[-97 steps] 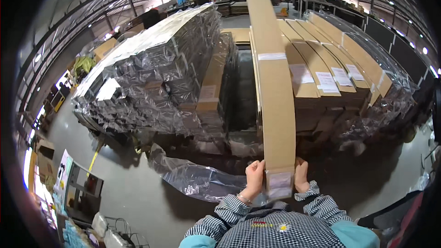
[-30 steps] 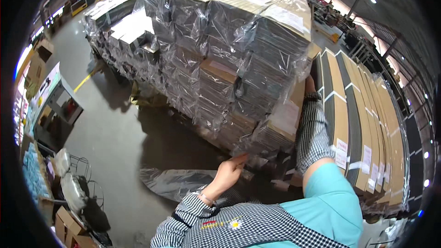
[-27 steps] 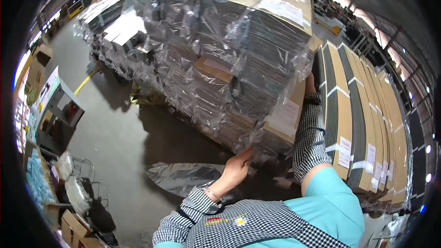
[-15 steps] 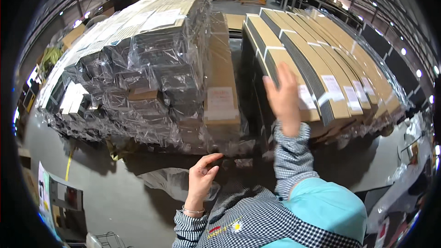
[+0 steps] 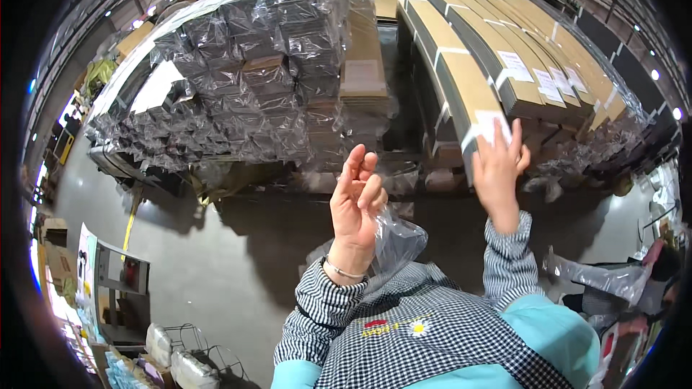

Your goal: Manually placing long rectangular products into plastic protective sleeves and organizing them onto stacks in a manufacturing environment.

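Note:
My right hand point(image 5: 497, 175) is at the near end of a long strapped cardboard bundle point(image 5: 461, 75), its fingers over the white label point(image 5: 486, 126) and its thumb by the left side. That end sticks out nearer to me than the neighbouring bundles point(image 5: 515, 43). White straps cross the bundle, and its far part still lies on the stack. My left hand point(image 5: 355, 202), palm up with loosely curled fingers, is raised in front of the gap between two stacks and holds nothing visible. Clear plastic film point(image 5: 400, 241) shows beside its wrist.
To the left rises a tall stack of dark-edged cardboard point(image 5: 238, 79) under clear wrap. A labelled brown bundle point(image 5: 362, 50) stands at its right side. Loose plastic point(image 5: 613, 277) hangs at the right. A metal stand point(image 5: 119, 274) and a wire rack point(image 5: 194, 342) are low on the left.
The bundle under my right hand has slid toward me, past its neighbours. My right hand has moved back to its end; my left hand has risen. The view has tipped downward.

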`<state>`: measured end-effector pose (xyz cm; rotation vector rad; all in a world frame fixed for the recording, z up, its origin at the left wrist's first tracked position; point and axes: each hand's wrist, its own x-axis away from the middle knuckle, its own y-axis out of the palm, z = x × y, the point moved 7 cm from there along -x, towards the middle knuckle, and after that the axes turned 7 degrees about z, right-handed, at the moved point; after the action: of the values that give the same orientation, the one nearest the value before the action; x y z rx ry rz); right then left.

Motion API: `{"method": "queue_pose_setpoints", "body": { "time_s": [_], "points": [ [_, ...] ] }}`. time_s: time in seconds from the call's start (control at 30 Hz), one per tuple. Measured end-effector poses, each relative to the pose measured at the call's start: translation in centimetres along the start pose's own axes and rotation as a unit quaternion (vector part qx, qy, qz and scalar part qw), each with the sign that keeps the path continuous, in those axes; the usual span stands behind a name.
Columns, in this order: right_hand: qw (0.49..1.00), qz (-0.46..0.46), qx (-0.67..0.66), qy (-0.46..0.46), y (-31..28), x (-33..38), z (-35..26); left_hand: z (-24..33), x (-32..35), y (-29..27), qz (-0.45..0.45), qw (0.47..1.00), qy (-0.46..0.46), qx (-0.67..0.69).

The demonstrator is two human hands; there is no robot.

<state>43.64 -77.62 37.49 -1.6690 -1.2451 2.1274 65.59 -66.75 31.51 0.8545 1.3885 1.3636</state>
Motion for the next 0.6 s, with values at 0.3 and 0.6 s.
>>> {"method": "queue_pose_setpoints", "body": {
  "time_s": [0.3, 0.6],
  "points": [
    [0.595, -0.081, -0.746, 0.287, -4.0, 9.2, -4.1, -5.7, 2.4, 5.6, 0.075, 0.951, 0.089, -0.286],
    [0.727, 0.077, -0.617, 0.293, -8.7, 9.8, 5.2, -11.6, 3.6, 4.5, -0.011, 0.855, 0.041, -0.517]
  ]
}}
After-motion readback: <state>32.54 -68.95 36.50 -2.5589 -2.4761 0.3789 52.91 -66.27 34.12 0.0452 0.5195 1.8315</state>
